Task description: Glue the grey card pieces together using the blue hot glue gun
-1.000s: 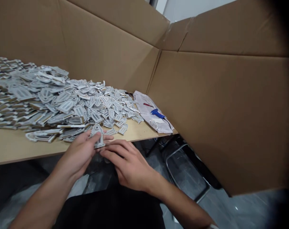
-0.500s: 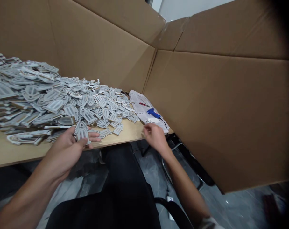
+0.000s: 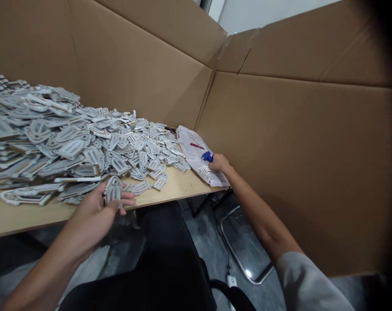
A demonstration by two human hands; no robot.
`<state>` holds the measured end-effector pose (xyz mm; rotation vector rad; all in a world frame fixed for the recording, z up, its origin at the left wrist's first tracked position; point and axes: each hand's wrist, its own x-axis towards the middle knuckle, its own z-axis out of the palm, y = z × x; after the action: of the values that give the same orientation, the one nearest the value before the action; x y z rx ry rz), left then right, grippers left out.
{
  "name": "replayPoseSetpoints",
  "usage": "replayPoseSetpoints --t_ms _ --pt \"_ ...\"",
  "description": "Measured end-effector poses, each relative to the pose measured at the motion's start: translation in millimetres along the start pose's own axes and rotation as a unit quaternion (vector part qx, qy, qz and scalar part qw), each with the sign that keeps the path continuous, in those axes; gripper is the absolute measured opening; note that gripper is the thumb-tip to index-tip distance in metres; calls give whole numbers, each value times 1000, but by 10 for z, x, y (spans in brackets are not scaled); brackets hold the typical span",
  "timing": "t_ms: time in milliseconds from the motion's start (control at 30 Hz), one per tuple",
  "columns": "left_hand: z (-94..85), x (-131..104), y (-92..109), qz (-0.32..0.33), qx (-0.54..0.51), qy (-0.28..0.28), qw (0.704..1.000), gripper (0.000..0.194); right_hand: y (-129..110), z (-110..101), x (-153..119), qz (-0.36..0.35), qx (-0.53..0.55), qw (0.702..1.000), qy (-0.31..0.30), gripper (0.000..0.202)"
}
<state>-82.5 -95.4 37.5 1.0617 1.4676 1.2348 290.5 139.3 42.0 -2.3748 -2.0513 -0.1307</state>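
Observation:
My left hand (image 3: 99,203) pinches a flat grey-white slotted piece (image 3: 113,190) with a rounded, pointed top, held upright at the table's front edge. The thumb presses its lower end and the other fingers lie behind it. Over at the right, my right hand (image 3: 220,163) is closed around the handle of a blue glue gun (image 3: 207,156); only the front part of it shows. The gun is over a printed paper sheet (image 3: 191,151). A small white slotted piece (image 3: 204,172) lies on that sheet near my fingers.
A large heap of similar grey-white pieces (image 3: 69,134) covers the left and middle of the wooden table (image 3: 179,183). A red pen-like tool (image 3: 196,146) lies on the paper. Tall cardboard walls (image 3: 144,69) close off the back and right. A metal-framed chair (image 3: 248,276) stands below.
My right hand has moved right and forward from the table edge onto the paper and has taken hold of the blue glue gun. My left hand still holds its piece.

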Motion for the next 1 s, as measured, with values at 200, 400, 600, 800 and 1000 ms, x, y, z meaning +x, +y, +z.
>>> replayPoseSetpoints --t_ms 200,400,600,800,1000 --pt "16 9 -79 5 22 -7 1000 23 -87 -53 82 18 -7 999 28 42" --pt "45 29 -66 10 28 -1 1000 26 -281 -293 -99 -48 42 995 79 45" --pt "74 55 -118 12 47 2 999 24 -806 -301 -394 -241 71 967 46 41" --pt "84 52 -165 9 48 -6 999 29 -1124 -120 -320 -274 46 960 -19 44" --pt "117 45 -129 15 33 2 999 31 -1039 -159 -95 -265 20 964 -5 38"
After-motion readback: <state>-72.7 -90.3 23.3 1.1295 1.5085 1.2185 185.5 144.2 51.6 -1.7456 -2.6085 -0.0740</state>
